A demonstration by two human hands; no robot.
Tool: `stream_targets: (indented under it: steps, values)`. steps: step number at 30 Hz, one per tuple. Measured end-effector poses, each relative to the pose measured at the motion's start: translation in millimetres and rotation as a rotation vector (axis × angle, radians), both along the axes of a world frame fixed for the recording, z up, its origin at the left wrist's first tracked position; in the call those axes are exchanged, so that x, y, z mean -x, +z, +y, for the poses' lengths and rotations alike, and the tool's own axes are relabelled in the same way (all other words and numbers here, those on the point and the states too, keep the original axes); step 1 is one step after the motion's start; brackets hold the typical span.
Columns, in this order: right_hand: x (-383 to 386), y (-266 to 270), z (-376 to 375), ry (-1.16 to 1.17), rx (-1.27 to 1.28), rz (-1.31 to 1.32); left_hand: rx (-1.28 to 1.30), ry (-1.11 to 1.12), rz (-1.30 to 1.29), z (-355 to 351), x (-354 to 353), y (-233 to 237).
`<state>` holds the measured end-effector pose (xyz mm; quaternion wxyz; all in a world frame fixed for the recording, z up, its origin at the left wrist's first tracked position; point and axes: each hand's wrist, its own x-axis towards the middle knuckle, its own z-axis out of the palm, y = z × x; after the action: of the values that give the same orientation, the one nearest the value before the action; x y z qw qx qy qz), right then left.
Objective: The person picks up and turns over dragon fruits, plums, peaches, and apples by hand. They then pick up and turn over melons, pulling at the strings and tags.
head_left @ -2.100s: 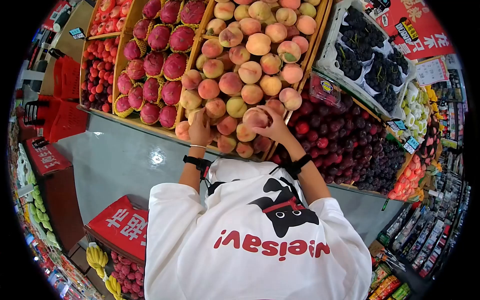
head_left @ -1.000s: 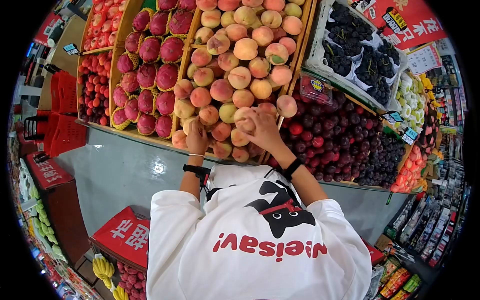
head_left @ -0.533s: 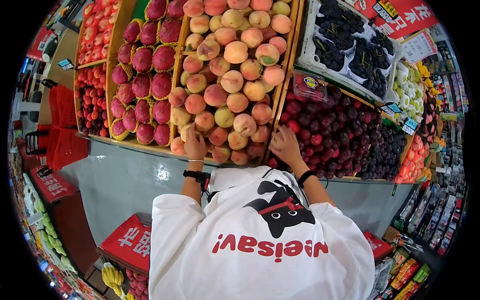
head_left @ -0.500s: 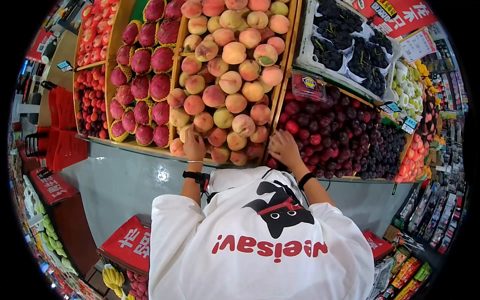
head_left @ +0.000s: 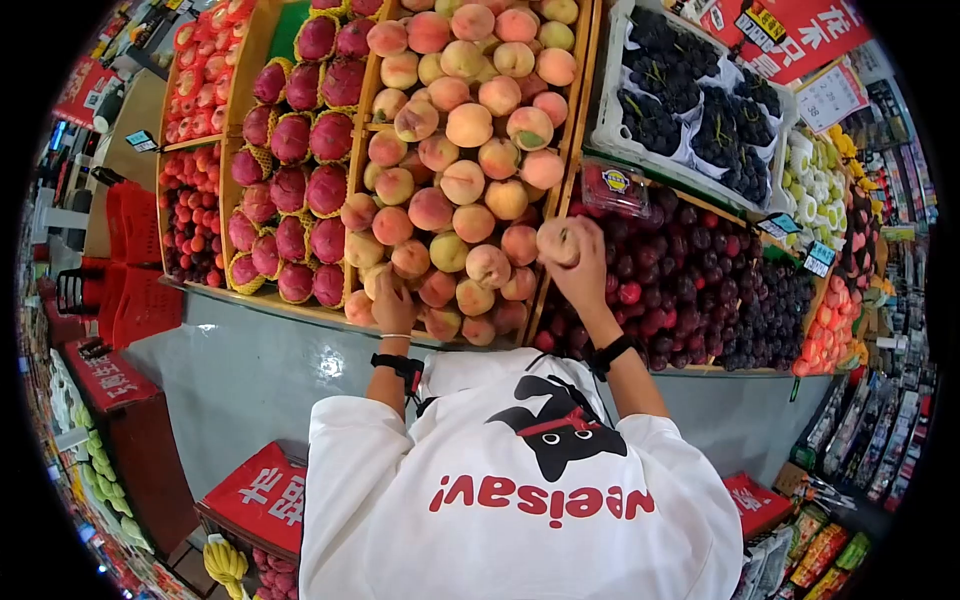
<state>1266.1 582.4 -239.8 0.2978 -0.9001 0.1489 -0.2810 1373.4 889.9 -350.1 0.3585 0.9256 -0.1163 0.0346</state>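
One peach [head_left: 556, 241] is in the grip of my right hand [head_left: 587, 270]; the step in hand, as I judge it, is handling single fruit at the display. Grip condition, right: fingers curved around the far and right sides of the fruit, open only to its width, with the near left face exposed. Whether the thumb bears fully on it cannot be told. Location: the peach is held near the wooden divider [head_left: 577, 130]. Left of the grip lie the heaped peaches [head_left: 462, 181]; to its right, the dark plums [head_left: 655, 275]. Just beyond it sits a clear plastic punnet [head_left: 615, 188], and farther off a crate of black grapes [head_left: 690, 100].

Grip condition, left: my left hand [head_left: 391, 303] has its fingers bent at a pale peach [head_left: 373, 279] at the near left of the heap. Contact appears likely; opening and hold cannot be determined. In my judgement, any next move calls for light, even pressure on the right, since the flesh may bruise, and clearance over the divider.
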Motion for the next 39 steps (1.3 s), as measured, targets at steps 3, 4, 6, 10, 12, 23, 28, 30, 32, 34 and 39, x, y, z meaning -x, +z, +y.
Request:
stream_targets:
  steps: [3, 4, 6, 10, 12, 23, 28, 30, 32, 34, 39]
  values:
    - [-34.1, 13.6, 0.5, -0.020, -0.013, -0.050, 0.001, 0.016, 0.003, -1.2, 0.4, -0.8]
    - [-42.1, 16.5, 2.1, -0.026, -0.021, -0.046, -0.004, 0.019, -0.004, -1.1, 0.4, -1.4]
    - [-46.0, -21.0, 0.8, 0.014, -0.001, 0.235, -0.011, 0.017, -0.021, 0.6, 0.2, -6.1]
    - [-33.1, -61.0, -8.8, -0.083, -0.154, 0.225, -0.005, 0.028, 0.032, 0.7, 0.9, 5.7]
    - [-25.2, -61.1, -13.4, -0.063, -0.169, 0.256, 0.019, 0.048, 0.095, -0.8, 2.8, 10.5]
    - [-36.5, -19.3, -23.2, 0.027, -0.406, 0.296, 0.050, 0.058, 0.014, 11.6, -41.6, 19.9]
    - [-85.2, -12.1, -34.8, 0.155, -0.568, 0.103, -0.375, 0.310, -0.321, -6.4, -75.4, 20.7]
    - [-123.8, 6.4, -51.6, 0.146, -0.652, 0.032, -0.276, 0.258, -0.135, -9.1, -69.7, 6.7]
    - [-164.3, 27.6, -73.8, 0.143, -0.772, -0.087, -0.278, 0.286, -0.097, -11.7, -71.4, 6.1]
    - [-192.6, 92.3, -74.0, 0.061, -1.279, -0.119, -0.211, 0.252, -0.022, -13.5, -68.3, 20.9]
    - [-300.2, 84.4, -134.0, -0.036, -1.785, -0.360, -0.143, 0.239, -0.097, -13.2, -71.2, 14.8]
